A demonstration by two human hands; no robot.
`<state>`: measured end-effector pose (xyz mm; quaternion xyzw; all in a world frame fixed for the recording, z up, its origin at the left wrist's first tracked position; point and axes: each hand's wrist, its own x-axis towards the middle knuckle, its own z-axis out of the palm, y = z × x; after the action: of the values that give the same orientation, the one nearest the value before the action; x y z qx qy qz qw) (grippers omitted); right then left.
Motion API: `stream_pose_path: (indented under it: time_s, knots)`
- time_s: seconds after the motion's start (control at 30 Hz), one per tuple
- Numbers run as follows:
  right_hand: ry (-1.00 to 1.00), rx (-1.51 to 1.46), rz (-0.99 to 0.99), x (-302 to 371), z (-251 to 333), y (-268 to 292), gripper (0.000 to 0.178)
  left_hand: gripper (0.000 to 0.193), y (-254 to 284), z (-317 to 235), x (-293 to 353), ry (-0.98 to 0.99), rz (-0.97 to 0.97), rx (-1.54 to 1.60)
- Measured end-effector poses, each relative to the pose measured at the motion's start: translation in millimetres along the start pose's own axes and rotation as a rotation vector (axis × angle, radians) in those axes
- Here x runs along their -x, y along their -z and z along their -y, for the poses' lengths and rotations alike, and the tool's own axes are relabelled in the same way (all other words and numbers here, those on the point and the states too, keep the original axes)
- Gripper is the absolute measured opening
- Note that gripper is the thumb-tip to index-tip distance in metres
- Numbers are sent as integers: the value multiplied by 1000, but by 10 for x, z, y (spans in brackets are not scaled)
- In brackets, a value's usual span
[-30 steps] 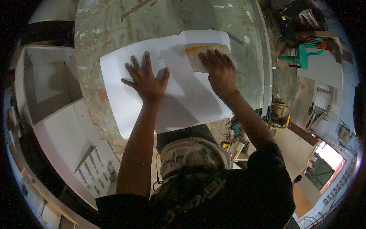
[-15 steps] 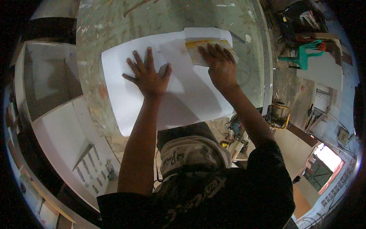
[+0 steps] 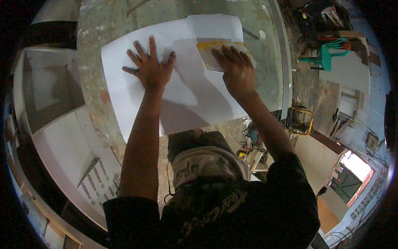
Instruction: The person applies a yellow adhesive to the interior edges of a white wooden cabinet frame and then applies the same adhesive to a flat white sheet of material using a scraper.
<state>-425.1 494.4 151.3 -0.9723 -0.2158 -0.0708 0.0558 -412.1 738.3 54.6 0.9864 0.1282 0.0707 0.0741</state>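
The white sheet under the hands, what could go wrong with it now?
The white sheet hangs past the near edge of the worktable, so that loose part might bend or crease. The left hand only lies flat on it, so the sheet may slide when the right hand pushes the yellowish pad. The pad sits near the sheet's far right edge, so a stroke could run off onto the rough tabletop.
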Motion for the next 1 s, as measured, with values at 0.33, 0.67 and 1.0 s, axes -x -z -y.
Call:
stream_pose_path:
  time_s: [0.33,0.67,1.0]
  knots:
    - [21,-12,-30,-133,-46,-97,61,91,-48,-26,-19,-5,-20,-23]
    - [105,3,132,1074,236,257,51,89,-148,-4,0,-52,-120,37]
    - [1,-50,214,1567,409,319,53,88,-201,17,-21,-66,-161,33]
